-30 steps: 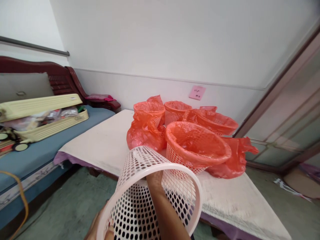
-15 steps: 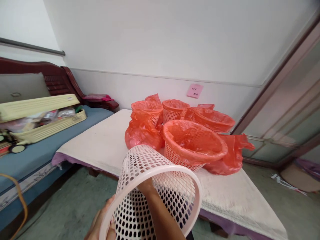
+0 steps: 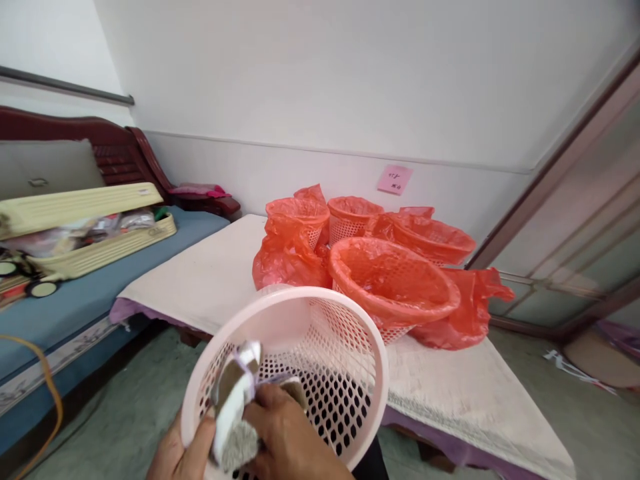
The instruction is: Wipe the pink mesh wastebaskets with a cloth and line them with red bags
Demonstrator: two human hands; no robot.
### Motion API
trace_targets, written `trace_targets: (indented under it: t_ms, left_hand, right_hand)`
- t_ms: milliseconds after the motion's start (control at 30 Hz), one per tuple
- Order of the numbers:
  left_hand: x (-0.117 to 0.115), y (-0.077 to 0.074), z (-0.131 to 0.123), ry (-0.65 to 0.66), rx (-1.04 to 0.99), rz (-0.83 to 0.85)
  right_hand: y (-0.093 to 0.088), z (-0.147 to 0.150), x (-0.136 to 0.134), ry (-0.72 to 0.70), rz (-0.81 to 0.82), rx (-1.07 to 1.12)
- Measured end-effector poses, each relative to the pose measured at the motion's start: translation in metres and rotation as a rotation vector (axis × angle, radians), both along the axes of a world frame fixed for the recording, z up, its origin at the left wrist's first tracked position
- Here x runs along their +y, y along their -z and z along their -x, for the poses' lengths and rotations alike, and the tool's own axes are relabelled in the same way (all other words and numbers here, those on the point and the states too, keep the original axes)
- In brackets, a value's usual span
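A pale pink perforated wastebasket (image 3: pixel 345 300) is tilted in front of me with its mouth facing me. My left hand (image 3: pixel 180 450) is closed around the left side of its rim, the thumb reaching over the edge. Inside the basket, my right hand (image 3: pixel 283 427) is closed on a bunched grey, white and brown cloth (image 3: pixel 235 407) with a purple band. The cloth lies near the basket's left inner wall. Beyond stands a similar basket lined with a red plastic bag (image 3: pixel 395 280), on the bed-like table (image 3: pixel 200 267).
More red-lined baskets (image 3: pixel 350 213) and a red bag (image 3: pixel 290 257) stand at the back. A pink note (image 3: pixel 395 180) is on the wall. At left, an open cream suitcase (image 3: pixel 100 247) lies on a blue bed (image 3: pixel 200 227). An orange cable (image 3: pixel 50 380) hangs at lower left.
The wastebasket's mouth has turned upward and its bottom away from view. My right hand has come back from deep inside, and the cloth now shows in it.
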State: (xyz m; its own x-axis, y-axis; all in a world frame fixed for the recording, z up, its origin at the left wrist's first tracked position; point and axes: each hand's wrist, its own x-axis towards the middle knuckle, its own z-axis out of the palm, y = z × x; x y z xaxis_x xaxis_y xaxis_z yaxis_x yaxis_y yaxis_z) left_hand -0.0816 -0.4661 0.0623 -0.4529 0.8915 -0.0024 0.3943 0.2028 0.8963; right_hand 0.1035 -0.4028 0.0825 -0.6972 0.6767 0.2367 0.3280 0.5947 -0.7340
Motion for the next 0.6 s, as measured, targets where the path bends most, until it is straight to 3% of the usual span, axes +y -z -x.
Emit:
trace_targets:
  t_ms: [67,167,267,333,433,500,600]
  left_hand:
    - [0.004,-0.004,0.002,0.011,-0.031,-0.011]
    - [0.008,-0.014,0.001,0.042,-0.03,-0.024]
    - [0.011,-0.027,0.002,0.036,-0.018,-0.031]
    - [0.013,-0.037,0.004,0.012,0.007,-0.046]
    - [0.015,-0.052,0.007,-0.039,0.03,-0.074]
    - [0.015,-0.058,0.006,-0.096,-0.024,-0.107]
    - [0.012,-0.059,0.0,-0.17,-0.146,-0.173]
  right_hand:
    - [0.017,-0.004,-0.013,-0.002,-0.098,-0.076]
    - [0.061,-0.003,-0.022,0.201,-0.085,-0.225]
    - [0.098,0.006,-0.028,0.339,-0.055,-0.148]
    - [0.109,0.015,-0.032,0.363,-0.067,-0.106]
    - [0.105,0.03,-0.037,0.355,-0.045,-0.102]
    - [0.091,0.035,-0.038,0.334,0.015,-0.105]
    - [0.064,0.033,-0.037,0.181,-0.004,-0.059]
